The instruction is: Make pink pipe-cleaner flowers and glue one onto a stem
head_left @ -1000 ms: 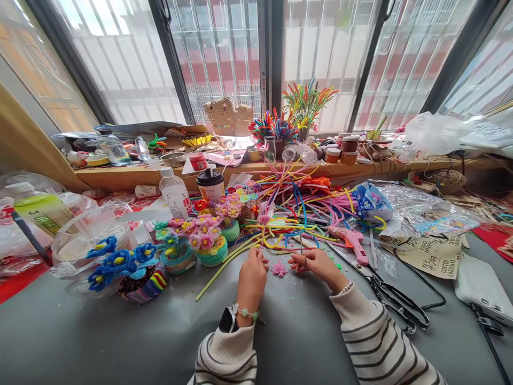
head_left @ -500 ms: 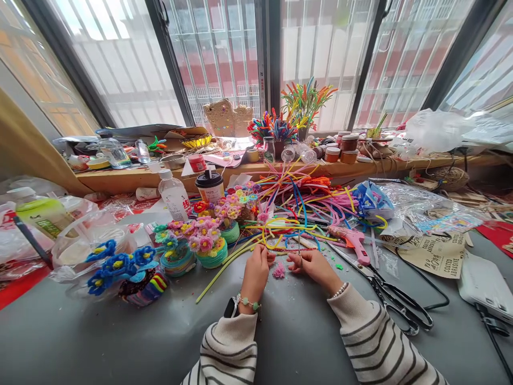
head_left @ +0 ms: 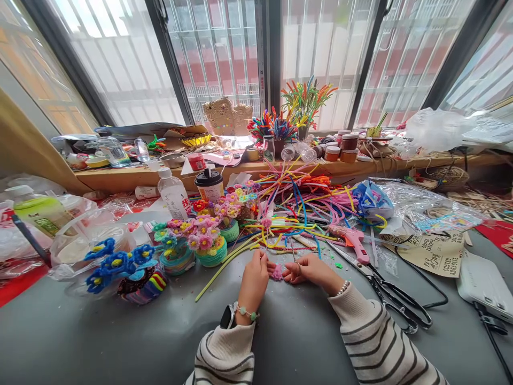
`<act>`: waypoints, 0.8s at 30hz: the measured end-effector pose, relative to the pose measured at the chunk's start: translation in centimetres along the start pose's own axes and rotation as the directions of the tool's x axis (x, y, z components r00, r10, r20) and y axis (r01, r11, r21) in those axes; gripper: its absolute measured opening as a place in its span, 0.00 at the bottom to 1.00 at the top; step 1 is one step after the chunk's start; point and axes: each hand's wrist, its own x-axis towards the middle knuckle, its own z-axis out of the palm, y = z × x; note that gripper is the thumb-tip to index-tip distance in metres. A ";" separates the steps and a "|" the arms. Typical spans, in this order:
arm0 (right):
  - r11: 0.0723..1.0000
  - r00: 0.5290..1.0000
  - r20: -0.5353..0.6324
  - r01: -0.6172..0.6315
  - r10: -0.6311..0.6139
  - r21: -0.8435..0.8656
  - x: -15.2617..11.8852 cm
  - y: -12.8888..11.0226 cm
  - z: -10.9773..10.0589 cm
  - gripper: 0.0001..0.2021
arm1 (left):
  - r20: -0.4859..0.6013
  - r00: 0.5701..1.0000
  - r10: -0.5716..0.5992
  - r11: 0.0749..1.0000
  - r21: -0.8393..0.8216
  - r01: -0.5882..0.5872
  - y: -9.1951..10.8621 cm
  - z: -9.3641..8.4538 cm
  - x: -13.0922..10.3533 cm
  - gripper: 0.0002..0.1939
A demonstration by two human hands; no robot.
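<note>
Leftward, toward nine o'clock, the right hand (head_left: 312, 270) has moved to the pink fluff (head_left: 276, 273) on the worktop (head_left: 288, 331), fingers curled around a slender metal tool (head_left: 293, 249); left-hand (head_left: 255, 277) fingers pinch closed, contents too small to tell.

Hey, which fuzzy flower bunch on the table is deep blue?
The leftmost bunch, by the rainbow-striped pot; the others are pink, red, teal or mixed.

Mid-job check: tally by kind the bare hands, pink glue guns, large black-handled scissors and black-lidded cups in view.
Bare hands: 2, left hand and right hand
Pink glue gun: 1
Large black-handled scissors: 1
Black-lidded cup: 1
Total: 5
</note>
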 end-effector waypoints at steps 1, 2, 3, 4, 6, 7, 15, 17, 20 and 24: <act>1.000 1.000 0.011 0.017 -0.017 -0.008 0.0 0.1 0.1 0.21 | 0.014 1.000 0.011 1.000 -0.004 -0.011 0.1 0.1 -0.1 0.07; 0.999 0.999 0.011 0.041 -0.040 -0.031 0.0 0.1 0.2 0.21 | 0.002 1.000 0.016 1.000 -0.015 -0.016 0.2 0.2 -0.1 0.07; 0.995 0.998 -0.001 0.066 -0.067 -0.068 0.0 0.2 0.2 0.21 | -0.012 1.000 0.020 0.999 -0.033 -0.020 0.3 0.3 -0.2 0.07; 0.990 0.996 -0.020 0.087 -0.090 -0.114 0.0 0.1 0.1 0.21 | -0.034 0.999 0.021 0.999 -0.047 -0.023 0.3 0.2 -0.2 0.07; 0.969 0.989 -0.062 0.120 -0.137 -0.214 0.0 0.0 -0.1 0.22 | -0.064 0.998 0.005 0.998 -0.062 -0.009 0.2 0.0 -0.3 0.07; 0.954 0.983 -0.076 0.143 -0.168 -0.262 0.0 -0.2 -0.2 0.23 | -0.067 0.998 -0.008 0.998 -0.061 0.004 0.1 -0.1 -0.3 0.08; 0.867 0.944 0.054 0.320 -0.325 -0.381 -0.3 -0.7 0.4 0.19 | -0.043 0.997 -0.066 0.995 -0.079 0.062 -0.2 -0.4 -0.6 0.07; 0.876 0.948 0.075 0.314 -0.308 -0.365 -0.4 -0.7 0.5 0.18 | -0.037 0.997 -0.063 0.993 -0.098 0.059 -0.1 -0.5 -0.7 0.07; 0.887 0.959 0.052 0.279 -0.280 -0.367 -0.5 -0.8 0.4 0.18 | -0.039 0.998 -0.058 0.995 -0.089 0.054 0.0 -0.8 -1.0 0.07; 0.890 0.959 0.056 0.279 -0.277 -0.361 -0.5 -0.8 0.3 0.18 | 0.033 0.993 -0.114 0.987 -0.108 0.117 0.1 -0.7 -1.1 0.07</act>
